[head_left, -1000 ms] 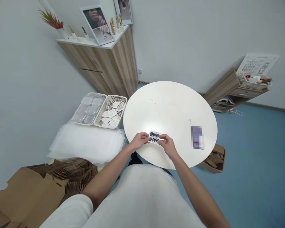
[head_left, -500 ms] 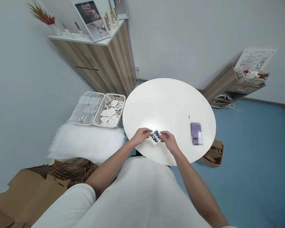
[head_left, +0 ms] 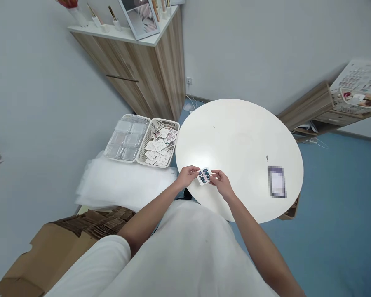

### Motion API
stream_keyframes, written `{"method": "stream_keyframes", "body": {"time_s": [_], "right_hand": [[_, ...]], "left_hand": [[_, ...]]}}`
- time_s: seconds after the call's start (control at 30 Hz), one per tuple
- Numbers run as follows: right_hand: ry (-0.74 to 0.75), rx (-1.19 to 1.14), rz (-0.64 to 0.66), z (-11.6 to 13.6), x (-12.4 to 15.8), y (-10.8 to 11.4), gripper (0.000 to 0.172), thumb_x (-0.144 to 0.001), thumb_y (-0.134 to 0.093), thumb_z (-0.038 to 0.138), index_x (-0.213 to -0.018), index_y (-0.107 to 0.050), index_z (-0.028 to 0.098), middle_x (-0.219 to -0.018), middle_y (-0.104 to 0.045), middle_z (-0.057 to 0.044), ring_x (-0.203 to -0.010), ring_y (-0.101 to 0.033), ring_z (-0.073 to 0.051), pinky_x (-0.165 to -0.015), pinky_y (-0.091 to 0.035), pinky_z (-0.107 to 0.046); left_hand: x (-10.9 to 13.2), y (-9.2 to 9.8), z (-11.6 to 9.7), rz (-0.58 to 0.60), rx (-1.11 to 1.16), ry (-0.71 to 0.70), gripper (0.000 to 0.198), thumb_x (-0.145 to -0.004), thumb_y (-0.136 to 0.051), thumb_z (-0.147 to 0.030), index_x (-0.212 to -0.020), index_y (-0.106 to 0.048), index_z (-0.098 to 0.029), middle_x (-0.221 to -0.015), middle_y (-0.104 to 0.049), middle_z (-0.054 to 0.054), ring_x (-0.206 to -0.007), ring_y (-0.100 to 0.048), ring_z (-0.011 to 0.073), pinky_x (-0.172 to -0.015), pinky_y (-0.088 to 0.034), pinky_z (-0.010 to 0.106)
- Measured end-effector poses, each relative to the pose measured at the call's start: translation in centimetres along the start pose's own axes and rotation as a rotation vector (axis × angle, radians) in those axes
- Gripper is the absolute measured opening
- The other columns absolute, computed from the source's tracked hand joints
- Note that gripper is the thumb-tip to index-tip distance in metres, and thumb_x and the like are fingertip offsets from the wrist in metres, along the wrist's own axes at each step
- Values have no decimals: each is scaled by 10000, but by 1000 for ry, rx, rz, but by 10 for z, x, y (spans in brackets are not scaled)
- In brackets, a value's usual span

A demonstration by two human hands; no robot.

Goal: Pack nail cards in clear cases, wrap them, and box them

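Note:
Between my two hands is a small white card of press-on nails (head_left: 204,176), dark blue-green in colour and set in rows. My left hand (head_left: 187,176) pinches its left edge with thumb and fingertips. On the opposite edge my right hand (head_left: 221,184) grips the card the same way. The card is held slightly tilted above the near left part of the round white table (head_left: 241,136). Whether anything lies beneath the card is hidden.
A pixelated rectangular object (head_left: 277,182) lies at the table's right. To the left stand a basket of printed cards (head_left: 158,144), a tray of clear plastic boxes (head_left: 128,138), white sheets (head_left: 123,181) and cardboard (head_left: 49,255). Behind is a wooden cabinet (head_left: 136,74).
The view has shifted, so the table and baskets sit further right in the picture. Both hands keep hold of the nail card, which is turned a little.

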State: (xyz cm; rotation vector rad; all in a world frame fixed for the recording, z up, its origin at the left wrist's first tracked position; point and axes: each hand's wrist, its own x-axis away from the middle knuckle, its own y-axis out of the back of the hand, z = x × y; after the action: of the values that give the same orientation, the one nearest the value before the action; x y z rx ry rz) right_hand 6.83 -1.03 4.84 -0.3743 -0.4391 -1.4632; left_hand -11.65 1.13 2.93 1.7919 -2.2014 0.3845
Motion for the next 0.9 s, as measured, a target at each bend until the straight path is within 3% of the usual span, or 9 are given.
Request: {"method": "stream_keyframes", "body": {"time_s": [0.1,0.3,0.47,0.67,0.9], "right_hand": [[10,4,-19,-5,-7,-14,412,-616,-657,337,-987,-525,215,-939,-587,-22,-704,-609,-129,-722,-457,-320],[-5,149,-43,-25,-25,-42,509,-651,-624,285,-1126,-462,200,-842,-606,-32,-759,-601,-163,-753,-477,-360],[122,422,-100,-47,-45,-56,551,-625,-648,237,-1146,-470,201,-1107,-463,-88,-830,-565,-167,-816,-478,-374],[241,692,-57,-57,-69,-63,640,-663,-609,194,-1256,-370,194,-1206,-377,-107,-1089,-441,-232,-921,-418,-387],[353,915,24,-56,-87,-62,605,-679,-565,165,-1254,-381,195,-1250,-366,-117,-1099,-393,-279,-916,-388,-443]], "left_hand": [[-4,11,12,-72,40,54,278,-691,-641,-336,-898,-630,-151,-779,-628,44,-684,-588,124,-687,-484,292],[-9,24,37,-193,-13,78,238,-734,-600,-288,-924,-611,-146,-865,-629,71,-732,-603,140,-682,-499,291],[-19,33,49,-164,-286,7,257,-733,-587,-223,-984,-601,-167,-917,-635,64,-794,-593,155,-713,-494,293],[-27,37,57,-127,-542,-5,371,-722,-588,-221,-1086,-540,-172,-1020,-557,77,-883,-553,176,-722,-482,294],[-24,34,58,-154,-785,-34,449,-740,-564,-251,-1169,-457,-178,-1046,-508,81,-956,-518,208,-801,-439,328]]}}
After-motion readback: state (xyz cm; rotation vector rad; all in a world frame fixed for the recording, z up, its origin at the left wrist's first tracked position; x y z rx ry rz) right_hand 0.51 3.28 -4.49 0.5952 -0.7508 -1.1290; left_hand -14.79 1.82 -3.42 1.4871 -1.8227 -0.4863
